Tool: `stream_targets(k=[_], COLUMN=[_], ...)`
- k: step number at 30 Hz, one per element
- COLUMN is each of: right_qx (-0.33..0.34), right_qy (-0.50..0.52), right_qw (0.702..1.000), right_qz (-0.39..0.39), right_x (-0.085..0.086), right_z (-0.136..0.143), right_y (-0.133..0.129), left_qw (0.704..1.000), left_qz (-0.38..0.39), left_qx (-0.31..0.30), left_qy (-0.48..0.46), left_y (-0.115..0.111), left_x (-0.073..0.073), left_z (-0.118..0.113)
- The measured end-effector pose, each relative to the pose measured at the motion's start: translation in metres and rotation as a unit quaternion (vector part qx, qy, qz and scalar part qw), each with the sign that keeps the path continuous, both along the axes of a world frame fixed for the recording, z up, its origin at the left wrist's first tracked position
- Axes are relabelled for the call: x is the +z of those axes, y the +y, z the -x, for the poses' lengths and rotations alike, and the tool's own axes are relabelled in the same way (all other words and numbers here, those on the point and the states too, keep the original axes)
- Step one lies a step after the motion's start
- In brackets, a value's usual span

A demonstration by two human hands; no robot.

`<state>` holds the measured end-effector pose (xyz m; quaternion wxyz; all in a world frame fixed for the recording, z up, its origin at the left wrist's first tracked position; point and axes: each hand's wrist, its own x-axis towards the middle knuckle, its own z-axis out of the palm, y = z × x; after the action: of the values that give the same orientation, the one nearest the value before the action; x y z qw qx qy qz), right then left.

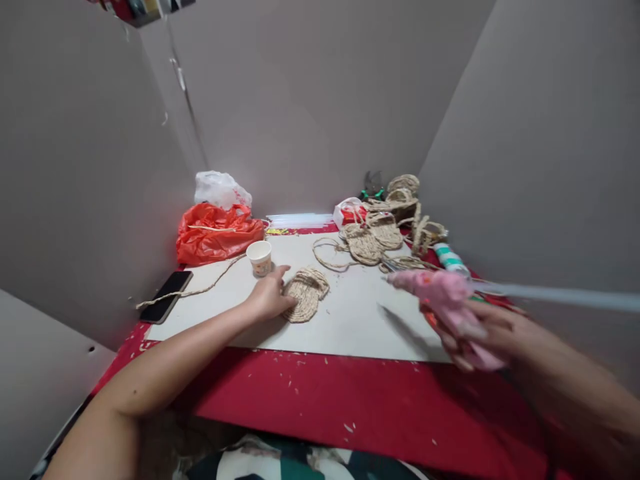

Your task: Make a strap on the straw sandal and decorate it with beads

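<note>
On the white board lies a small woven straw slipper, sole flat, with a strap across its upper end. My left hand rests at its left edge, thumb touching the slipper and fingers spread toward a paper cup. Held in the air at the right, a pink hot glue gun is wrapped in the fingers of my right hand. Its nozzle points left, and a long clear glue stick sticks out of its back. The gun and right hand are slightly blurred.
Several woven straw pieces and cord pile up at the back right, near green-handled pliers. A striped roll lies beside them. Glue sticks, a red plastic bag and a phone sit further left. Grey walls enclose the table.
</note>
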<state>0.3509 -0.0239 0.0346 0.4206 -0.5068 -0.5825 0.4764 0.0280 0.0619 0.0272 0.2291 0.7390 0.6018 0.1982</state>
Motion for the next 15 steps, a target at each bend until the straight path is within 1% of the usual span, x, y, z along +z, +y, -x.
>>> stream_targets(k=[1,2,3,4,5,7,10,11,13,15], right_qx=[0.021,0.016,0.015,0.023,0.026,0.034,0.07,0.069,0.057,0.043], right_qy=[0.083,0.153,0.202,0.228,0.224,0.196,0.143,0.13,0.138,0.158], right_qw=[0.996,0.987,0.978,0.971,0.97,0.975,0.985,0.988,0.989,0.987], right_qz=[0.033,0.047,0.054,0.064,0.089,0.096,0.06,0.05,0.025,0.003], right_x=[0.008,0.015,0.02,0.024,0.027,0.031,0.039,0.044,0.054,0.061], right_z=[0.0,0.003,0.007,0.014,0.021,0.037,0.056,0.06,0.067,0.074], right_y=[-0.002,-0.003,-0.004,-0.004,-0.002,0.005,0.026,0.034,0.053,0.07], left_qw=[1.0,0.999,0.998,0.996,0.994,0.989,0.977,0.973,0.966,0.966], left_qz=[0.008,0.016,0.021,0.026,0.033,0.052,0.099,0.118,0.143,0.131], left_qx=[0.002,0.004,0.008,0.013,0.018,0.025,0.01,-0.001,-0.017,-0.012], left_qy=[-0.019,-0.039,-0.059,-0.08,-0.099,-0.137,-0.187,-0.199,-0.215,-0.224], left_y=[-0.002,-0.003,-0.005,-0.008,-0.012,-0.021,-0.037,-0.042,-0.047,-0.047], left_x=[-0.002,-0.005,-0.007,-0.01,-0.012,-0.015,-0.017,-0.016,-0.014,-0.012], left_z=[0.003,0.005,0.008,0.01,0.012,0.013,0.013,0.013,0.015,0.018])
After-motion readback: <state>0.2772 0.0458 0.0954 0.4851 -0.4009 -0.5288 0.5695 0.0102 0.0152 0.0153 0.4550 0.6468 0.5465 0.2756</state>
